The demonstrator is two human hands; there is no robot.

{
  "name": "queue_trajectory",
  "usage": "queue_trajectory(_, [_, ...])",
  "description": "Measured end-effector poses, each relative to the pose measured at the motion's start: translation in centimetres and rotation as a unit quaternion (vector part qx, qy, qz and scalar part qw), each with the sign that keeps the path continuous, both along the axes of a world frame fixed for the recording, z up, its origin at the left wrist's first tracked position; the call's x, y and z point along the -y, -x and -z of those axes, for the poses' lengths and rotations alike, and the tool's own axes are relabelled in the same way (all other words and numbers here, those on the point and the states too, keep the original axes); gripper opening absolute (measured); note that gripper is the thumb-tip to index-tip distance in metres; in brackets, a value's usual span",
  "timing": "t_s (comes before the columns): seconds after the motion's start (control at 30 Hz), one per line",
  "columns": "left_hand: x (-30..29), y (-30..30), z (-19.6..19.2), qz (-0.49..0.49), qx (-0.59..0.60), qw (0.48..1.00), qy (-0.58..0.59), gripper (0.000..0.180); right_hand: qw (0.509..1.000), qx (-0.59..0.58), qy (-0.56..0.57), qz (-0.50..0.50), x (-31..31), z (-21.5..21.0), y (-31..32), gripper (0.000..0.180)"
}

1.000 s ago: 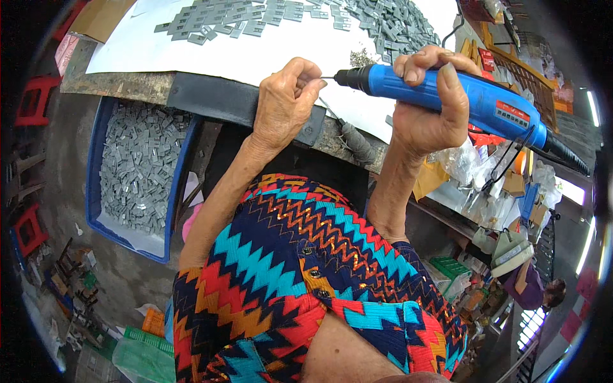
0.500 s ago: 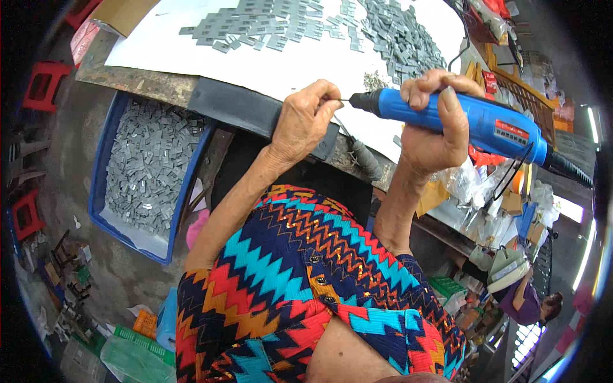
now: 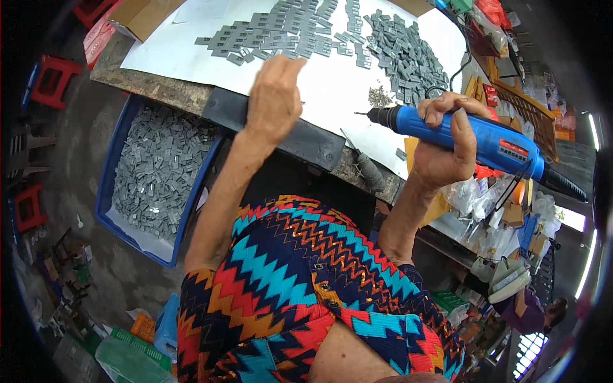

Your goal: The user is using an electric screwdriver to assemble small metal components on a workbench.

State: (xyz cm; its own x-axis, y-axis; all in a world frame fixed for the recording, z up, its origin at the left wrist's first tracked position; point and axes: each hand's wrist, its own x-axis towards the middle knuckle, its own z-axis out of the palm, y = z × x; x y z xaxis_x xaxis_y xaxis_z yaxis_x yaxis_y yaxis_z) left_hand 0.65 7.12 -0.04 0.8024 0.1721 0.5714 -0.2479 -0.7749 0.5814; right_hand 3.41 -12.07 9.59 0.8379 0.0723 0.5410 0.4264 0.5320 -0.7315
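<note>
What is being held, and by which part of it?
Right hand: the blue power tool, around the front half of its body. Left hand: cannot be told.

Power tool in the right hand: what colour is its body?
The power tool's body is blue, its nose black; head view shows it best.

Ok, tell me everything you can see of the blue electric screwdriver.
The electric screwdriver has a blue, plastic-looking barrel, a black nose with a thin dark bit, a red-and-dark label, and a black ribbed sleeve at the rear. A thin dark loop hangs near that end. The right hand grips the barrel, bit pointing left over the white sheet, apart from the left hand. Whether it is running cannot be told.
</note>
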Motion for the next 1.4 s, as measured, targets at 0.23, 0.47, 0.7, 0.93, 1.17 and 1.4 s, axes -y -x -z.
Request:
queue_trajectory(0.23, [-1.8,-0.9,0.9,-0.068,-0.091,0.977,-0.182,0.025,1.0,-0.019,-0.008,0.001,0.1,0.2,0.1,0.022])
queue_trajectory(0.47, [-1.0,-0.4,1.3,-0.047,-0.087,0.972,-0.212,0.018,0.999,-0.03,-0.012,0.007,0.2,0.5,0.1,0.022])
queue_trajectory(0.7, [0.4,-0.1,1.2,0.003,-0.057,0.981,-0.188,0.018,0.999,-0.039,-0.01,0.009,0.5,0.8,-0.1,0.022])
queue_trajectory(0.93, [-0.4,-1.4,1.2,0.005,-0.076,0.983,-0.169,0.023,0.999,-0.014,0.005,0.03,0.8,0.8,-0.3,0.02])
queue_trajectory(1.17, [0.3,-1.4,1.6,0.038,-0.061,0.99,-0.122,0.014,0.999,0.006,0.049,0.001,0.7,0.5,-0.8,0.023])
queue_trajectory(1.4, [2.6,-1.3,1.4,0.104,-0.067,0.992,-0.032,0.009,0.998,-0.004,0.053,-0.02,-1.4,1.1,-2.7,0.016])
